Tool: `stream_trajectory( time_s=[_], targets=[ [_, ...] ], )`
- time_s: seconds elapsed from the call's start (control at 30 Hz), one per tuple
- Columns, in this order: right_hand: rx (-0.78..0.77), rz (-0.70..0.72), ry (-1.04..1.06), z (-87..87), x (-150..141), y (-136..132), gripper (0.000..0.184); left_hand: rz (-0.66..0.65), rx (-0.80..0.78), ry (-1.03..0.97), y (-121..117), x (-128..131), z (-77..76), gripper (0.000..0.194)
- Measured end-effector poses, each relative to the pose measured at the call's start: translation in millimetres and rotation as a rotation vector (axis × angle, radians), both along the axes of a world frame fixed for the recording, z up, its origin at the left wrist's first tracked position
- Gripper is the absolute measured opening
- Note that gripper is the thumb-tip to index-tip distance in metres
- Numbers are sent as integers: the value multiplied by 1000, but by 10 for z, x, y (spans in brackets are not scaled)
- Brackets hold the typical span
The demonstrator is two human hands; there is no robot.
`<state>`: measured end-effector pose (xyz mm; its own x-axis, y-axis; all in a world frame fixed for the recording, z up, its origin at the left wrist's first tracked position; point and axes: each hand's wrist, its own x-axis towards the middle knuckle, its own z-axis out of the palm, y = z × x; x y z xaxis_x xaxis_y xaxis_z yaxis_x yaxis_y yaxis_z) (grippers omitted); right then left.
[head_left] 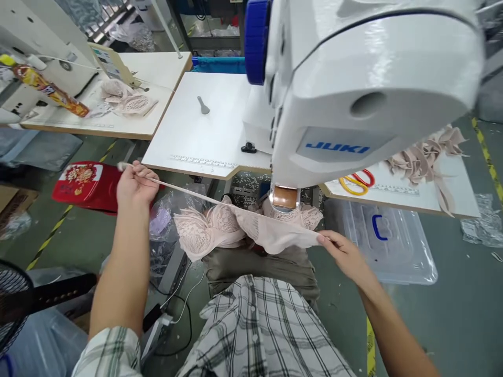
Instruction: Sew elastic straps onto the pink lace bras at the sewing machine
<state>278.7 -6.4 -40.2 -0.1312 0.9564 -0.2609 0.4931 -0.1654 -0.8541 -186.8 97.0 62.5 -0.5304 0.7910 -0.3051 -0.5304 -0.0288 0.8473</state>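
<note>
Strap (181, 189) is gripped in the left hand (137, 184), fingers curled round it, short end left sticking out past the fist. Edge of the band (283, 233) is pinched in the right hand (346, 256), thumb against fingers. Strap and band are stretched in one near-straight line between the hands, probably so the edge is kept flat and free of twist.

Bra (208, 230) is hung between both hands, one cup pair side nearer the left, just above the lap (259, 272); weight seems to be left slack while only the edge is tensioned. Whether cloth is caught under the needle can't be told: that spot is hidden by the sewing machine (334, 120), set beyond and between the hands.

Scissors (353, 183) are parked just beyond the right hand, likely for quick reach. Cloth strips (424, 157) are piled farther out, to its right. Clear box (393, 241) is placed beside it, lower down. Red container (80, 180) is kept left of the left hand.
</note>
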Motion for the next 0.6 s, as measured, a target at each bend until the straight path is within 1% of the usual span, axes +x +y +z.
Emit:
stream_trajectory(
  time_s=[0.07,0.1,0.13,0.17,0.2,0.23,0.27,0.3,0.33,0.37,0.4,0.43,0.47,0.5,0.6],
  targets=[
    [89,-228,60,-74,-51,-45,42,43,-49,-29,-39,-48,-106,49],
    [168,-364,97,-107,-89,-63,44,54,-74,-42,-69,-27,-158,47],
    [247,-484,121,-134,-136,-74,46,34,-96,-42,-107,33,-211,46],
    [308,-563,123,-152,-192,-77,45,-8,-117,-42,-154,137,-268,44],
    [330,-575,105,-158,-258,-70,41,-133,-153,-22,-212,284,-326,40],
    [306,-518,81,-152,-333,-55,36,-314,-183,14,-281,469,-384,34],
    [242,-406,67,-131,-415,-32,32,-409,-199,16,-362,681,-438,28],
    [156,-263,74,-96,-498,-3,30,-483,-208,12,-454,906,-484,26],
    [72,-124,101,-47,-579,29,29,-584,-216,21,-554,1129,-519,24],
    [8,-12,138,14,-651,64,29,-759,-193,92,-655,1333,-541,24],
    [-30,64,170,84,-711,98,30,-884,-152,175,-750,1509,-549,25],
    [-41,105,193,159,-756,128,31,-979,-117,276,-834,1649,-547,26],
    [-37,129,209,236,-785,154,32,-1050,-84,380,-899,1753,-537,27],
    [-29,145,223,311,-799,174,33,-1085,-59,479,-945,1826,-523,27],
    [-15,206,199,497,-784,211,35,-1123,-34,720,-979,1918,-487,30]
  ],
)
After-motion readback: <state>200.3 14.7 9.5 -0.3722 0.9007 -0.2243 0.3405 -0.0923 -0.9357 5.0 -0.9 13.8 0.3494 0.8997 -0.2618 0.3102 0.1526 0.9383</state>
